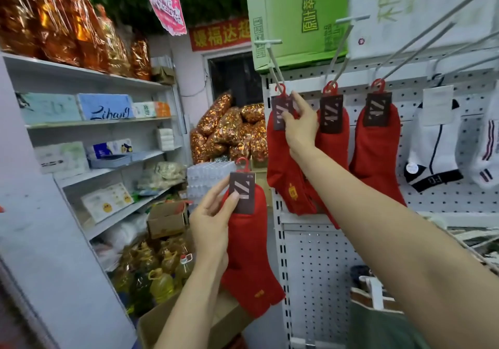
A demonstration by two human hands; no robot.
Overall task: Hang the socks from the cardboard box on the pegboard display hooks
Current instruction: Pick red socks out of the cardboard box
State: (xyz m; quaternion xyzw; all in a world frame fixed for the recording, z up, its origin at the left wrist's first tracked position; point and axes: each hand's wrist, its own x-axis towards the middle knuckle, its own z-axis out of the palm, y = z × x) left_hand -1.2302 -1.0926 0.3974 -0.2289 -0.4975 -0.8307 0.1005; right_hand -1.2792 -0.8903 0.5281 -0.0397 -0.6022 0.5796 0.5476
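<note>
Two pairs are in hand: the right hand pinches the card of a red sock pair whose hanger sits on the leftmost hook, while the left hand grips a spare pair above the cardboard box. Releasing before the hanger seats fully could drop it; tugging could tear the card.

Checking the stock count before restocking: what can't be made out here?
- Head view: how many red socks hang on the leftmost hook; right hand covers them.
- Brown cardboard box: contents hidden by left hand and its held red sock, bottom edge crops it.
</note>
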